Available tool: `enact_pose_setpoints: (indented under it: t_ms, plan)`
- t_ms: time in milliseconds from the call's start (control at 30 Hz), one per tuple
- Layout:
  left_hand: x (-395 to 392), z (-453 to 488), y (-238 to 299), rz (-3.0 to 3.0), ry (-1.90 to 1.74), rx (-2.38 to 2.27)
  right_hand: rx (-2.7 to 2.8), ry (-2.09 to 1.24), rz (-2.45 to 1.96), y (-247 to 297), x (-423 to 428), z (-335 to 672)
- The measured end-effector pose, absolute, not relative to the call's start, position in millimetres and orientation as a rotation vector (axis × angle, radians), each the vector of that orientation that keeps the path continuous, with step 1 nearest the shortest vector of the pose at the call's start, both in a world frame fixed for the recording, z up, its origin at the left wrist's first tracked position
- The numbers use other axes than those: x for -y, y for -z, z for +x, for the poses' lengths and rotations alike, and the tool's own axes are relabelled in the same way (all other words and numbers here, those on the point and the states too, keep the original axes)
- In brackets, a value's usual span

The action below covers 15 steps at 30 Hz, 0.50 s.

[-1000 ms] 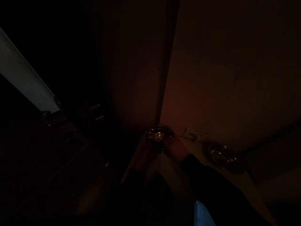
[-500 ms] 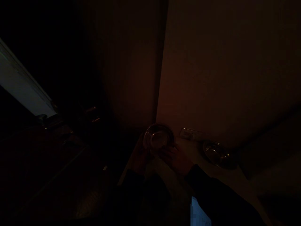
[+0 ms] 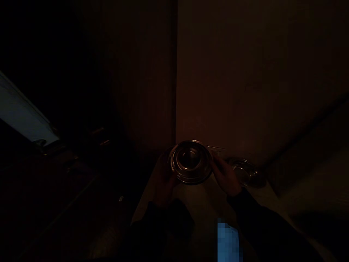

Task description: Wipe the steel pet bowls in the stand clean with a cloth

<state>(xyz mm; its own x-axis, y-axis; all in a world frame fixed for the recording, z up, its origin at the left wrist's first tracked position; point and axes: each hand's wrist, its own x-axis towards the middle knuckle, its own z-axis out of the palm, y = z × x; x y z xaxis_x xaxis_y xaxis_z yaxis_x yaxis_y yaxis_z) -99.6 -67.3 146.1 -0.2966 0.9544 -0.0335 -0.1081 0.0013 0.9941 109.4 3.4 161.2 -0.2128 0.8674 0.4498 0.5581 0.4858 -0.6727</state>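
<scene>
The scene is very dark. A round shiny metal dish (image 3: 190, 162) is held up between both hands, tilted so that its ringed face looks at me. My left hand (image 3: 163, 182) grips its left rim, fingers curled round the edge. My right hand (image 3: 226, 176) holds its right rim. Both arms wear dark sleeves. The dish is over a pale table top (image 3: 201, 203) near a wall corner.
A second metal dish (image 3: 245, 173) lies on the table to the right, by the wall. A small pale rectangular object (image 3: 216, 148) sits behind the held dish. Dark furniture with metal handles (image 3: 99, 136) stands at left. A lit pale strip (image 3: 24, 118) shows far left.
The metal dish has been turned and raised so that its face is toward me. My right hand has moved from its underside to the right rim. The view has shifted left.
</scene>
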Motion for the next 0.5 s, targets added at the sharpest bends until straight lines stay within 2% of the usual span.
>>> enact_pose_setpoints:
  t_ms: [200,500]
  plan:
    - [68.2,-86.1,-147.1,0.953,-1.251,-1.323,1.753,-0.690,-1.284,-148.8,12.0,146.9]
    - [62.0,-45.0,-119.1,1.053,-0.973,-1.389,1.554,-0.861,-1.408,-98.9,25.7,194.5]
